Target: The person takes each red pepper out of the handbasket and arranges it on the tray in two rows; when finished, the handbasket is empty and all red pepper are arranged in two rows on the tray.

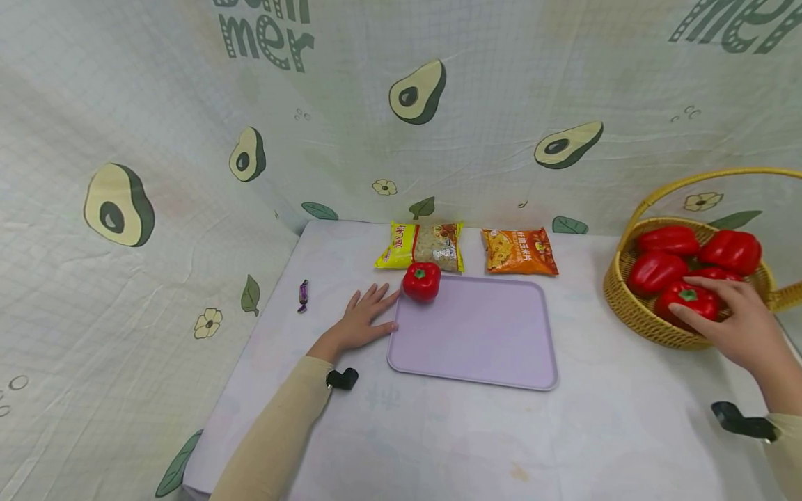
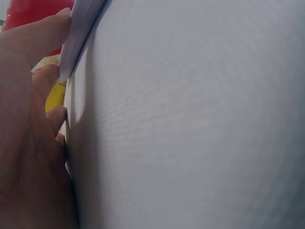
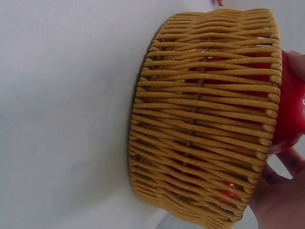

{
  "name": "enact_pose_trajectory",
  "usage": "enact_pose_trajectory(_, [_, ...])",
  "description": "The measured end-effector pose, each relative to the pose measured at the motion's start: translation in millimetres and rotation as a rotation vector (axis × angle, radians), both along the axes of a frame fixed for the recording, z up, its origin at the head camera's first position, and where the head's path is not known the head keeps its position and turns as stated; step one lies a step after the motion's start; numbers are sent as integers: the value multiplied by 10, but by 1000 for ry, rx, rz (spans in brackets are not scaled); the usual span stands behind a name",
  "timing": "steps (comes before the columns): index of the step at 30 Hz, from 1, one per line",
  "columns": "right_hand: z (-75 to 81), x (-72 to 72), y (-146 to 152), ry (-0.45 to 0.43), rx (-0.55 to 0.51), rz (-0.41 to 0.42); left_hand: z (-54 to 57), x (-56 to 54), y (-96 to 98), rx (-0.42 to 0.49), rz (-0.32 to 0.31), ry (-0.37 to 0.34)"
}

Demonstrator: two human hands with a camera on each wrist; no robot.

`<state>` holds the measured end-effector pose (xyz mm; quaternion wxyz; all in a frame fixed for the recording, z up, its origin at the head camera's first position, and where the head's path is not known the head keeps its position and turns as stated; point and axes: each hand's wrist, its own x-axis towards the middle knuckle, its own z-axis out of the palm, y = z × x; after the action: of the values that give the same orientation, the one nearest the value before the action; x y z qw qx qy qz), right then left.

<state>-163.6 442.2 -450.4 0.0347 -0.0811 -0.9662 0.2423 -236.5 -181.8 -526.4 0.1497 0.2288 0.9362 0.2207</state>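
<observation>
The right hand (image 1: 745, 325) has its grip around a glossy red bell pepper with a short green stem (image 1: 688, 296), thumb on one side and fingers on the other. That pepper sits inside a round, golden-brown woven basket (image 1: 634, 316), at its near side, among other smooth, lobed red peppers (image 1: 658, 273). The basket's wall is made of thin, rounded strands laid in wavy horizontal rows, with gaps through which red shows in the right wrist view; a tall arched handle (image 1: 667, 186) of the same golden colour rises over it.

The left hand (image 1: 363, 321) lies with its grip released, fingers spread flat on the tabletop (image 1: 451, 445), the thumb and index fingertip at the left edge of a pale lilac rectangular tray with rounded corners and a low raised rim (image 1: 476, 337). Another shiny, blocky red bell pepper (image 1: 421, 282) rests at the tray's far left corner.

Just beyond the tray lie a crinkled yellow plastic bag with a clear window (image 1: 432, 245) and a glossy orange packet (image 1: 519, 250). A small twisted purple wrapper (image 1: 303, 293) lies to the left of the left hand.
</observation>
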Motion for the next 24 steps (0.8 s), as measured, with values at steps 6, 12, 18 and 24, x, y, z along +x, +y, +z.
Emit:
enact_pose_trajectory(6, [29,20,-46,26,-19,0,3,3,1,-1,-5,0])
enact_pose_trajectory(12, [60,32,-94,55,-50,-11,-8,-3,-3,-3,-1,1])
enact_pose_trajectory(18, [96,37,-150,93,-70,-20,0,-1,-1,-4,0,-4])
enact_pose_trajectory(24, [153,45,-191,116,-69,-15,8,-1,1,-2,2,-7])
